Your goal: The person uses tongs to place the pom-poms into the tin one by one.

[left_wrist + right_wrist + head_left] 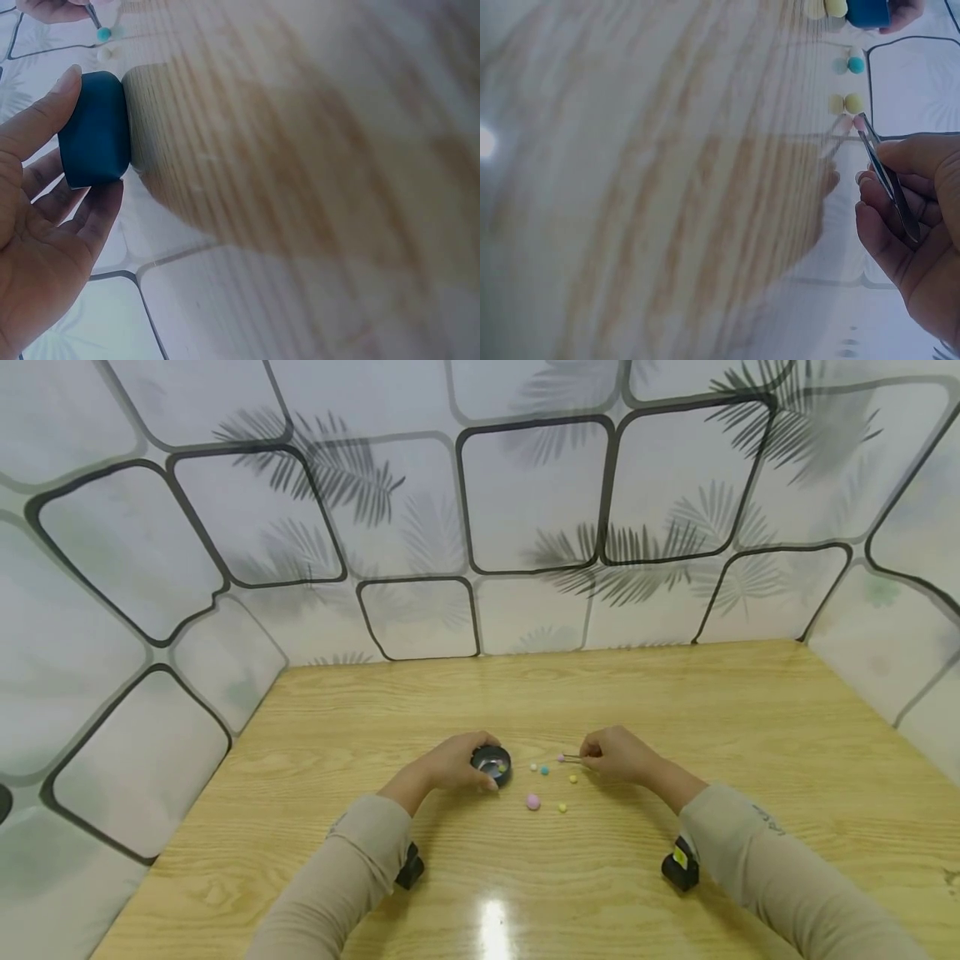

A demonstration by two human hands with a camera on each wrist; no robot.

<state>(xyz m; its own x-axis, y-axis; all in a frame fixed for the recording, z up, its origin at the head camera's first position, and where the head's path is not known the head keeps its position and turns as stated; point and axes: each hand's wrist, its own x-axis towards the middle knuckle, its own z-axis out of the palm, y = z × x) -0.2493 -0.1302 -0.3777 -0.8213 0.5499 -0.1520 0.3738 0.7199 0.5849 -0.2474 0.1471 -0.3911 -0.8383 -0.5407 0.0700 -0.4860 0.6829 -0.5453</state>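
My left hand (pixel 450 763) holds a small dark round bowl (pixel 504 777) on the table, thumb on the near side and fingers on the far side. A yellowish bead (pixel 502 768) lies inside it. In the left wrist view the bowl (pixel 94 131) looks dark blue. My right hand (pixel 618 753) pinches metal tweezers (pixel 889 184), their tips at a small pink bead (pixel 858 121). Between the hands lie a white bead (pixel 534 767), a blue bead (pixel 544 770), a yellow bead (pixel 573 779), another yellow bead (pixel 563 808) and a larger pink ball (pixel 532 802).
The glossy wood-grain table (pixel 360 710) reflects light near its front. A patterned wall covering (pixel 536 493) rises behind the table and along both sides. Black wrist devices, one at the left wrist (pixel 408 867) and one at the right wrist (pixel 680 867), hang below the sleeves.
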